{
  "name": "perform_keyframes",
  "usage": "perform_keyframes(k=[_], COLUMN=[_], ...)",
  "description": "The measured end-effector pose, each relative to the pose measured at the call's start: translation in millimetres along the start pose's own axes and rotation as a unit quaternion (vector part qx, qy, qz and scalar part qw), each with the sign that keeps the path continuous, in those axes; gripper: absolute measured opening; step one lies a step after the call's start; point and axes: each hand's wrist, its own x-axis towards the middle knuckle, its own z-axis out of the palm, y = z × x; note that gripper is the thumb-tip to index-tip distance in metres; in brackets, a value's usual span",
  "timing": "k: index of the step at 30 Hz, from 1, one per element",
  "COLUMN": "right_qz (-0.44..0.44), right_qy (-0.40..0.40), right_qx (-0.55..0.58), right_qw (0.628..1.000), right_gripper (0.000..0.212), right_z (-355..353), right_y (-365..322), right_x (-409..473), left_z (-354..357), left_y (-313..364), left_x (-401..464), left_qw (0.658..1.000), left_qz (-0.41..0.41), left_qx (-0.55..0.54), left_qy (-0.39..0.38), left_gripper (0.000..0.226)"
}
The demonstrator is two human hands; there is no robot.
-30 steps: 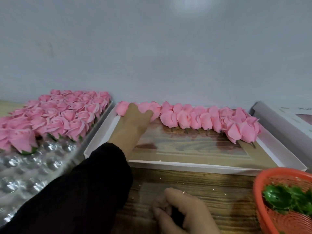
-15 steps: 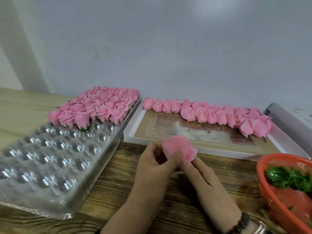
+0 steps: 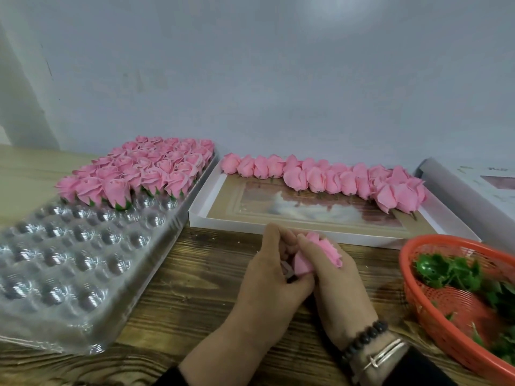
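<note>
A pink rose head (image 3: pixel 320 253) is held low over the wooden table (image 3: pixel 195 288) between both hands. My left hand (image 3: pixel 270 280) curls its fingers round the flower's left side, and a small dark piece shows between those fingers. My right hand (image 3: pixel 340 291) grips the rose from the right and wears a bead bracelet. Behind them, a white box lid (image 3: pixel 250 221) carries a row of pink rose heads (image 3: pixel 328 179) along its far edge. A clear plastic blister tray (image 3: pixel 69 260) at the left holds several pink roses (image 3: pixel 145 168) in its far cells.
An orange mesh basket (image 3: pixel 446 324) with green leaf calyxes (image 3: pixel 451 271) stands at the right front. A white box (image 3: pixel 473 179) lies at the far right, next to the wall. The blister tray's near cells hold nothing.
One second ago my left hand reached to the row in the lid; it has since come back with a rose. Both hands now hold that flower lower and closer to me.
</note>
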Motion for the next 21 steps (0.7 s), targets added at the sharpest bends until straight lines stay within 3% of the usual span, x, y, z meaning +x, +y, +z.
perform_keyframes(k=[3, 8, 11, 16, 21], right_qz=[-0.013, -0.057, -0.106, -0.116, -0.109], right_qy=[0.011, -0.021, -0.064, -0.132, -0.148], right_qx=[-0.013, -0.046, -0.134, -0.269, -0.401], right_qw=[1.000, 0.997, 0.983, 0.947, 0.898], right_gripper=[0.017, 0.018, 0.021, 0.030, 0.039], right_z=[-1.5, -0.7, -1.2, 2.6, 0.6], right_y=[0.4, -1.5, -1.7, -2.2, -2.1], right_x=[1.1, -0.4, -0.9, -1.7, 0.4], left_z=[2.8, 0.9, -2.4, -4.9, -3.2], left_y=[-1.9, -5.8, -4.2, 3.1, 1.9], left_x=[0.1, -2.1, -1.3, 2.3, -1.0], left_qw=[1.000, 0.994, 0.985, 0.984, 0.989], left_qz=[-0.002, -0.089, -0.127, -0.114, -0.114], left_qx=[0.011, -0.035, -0.054, -0.047, -0.014], left_qy=[-0.006, -0.055, -0.102, -0.128, -0.088], left_gripper=[0.037, 0.047, 0.056, 0.040, 0.021])
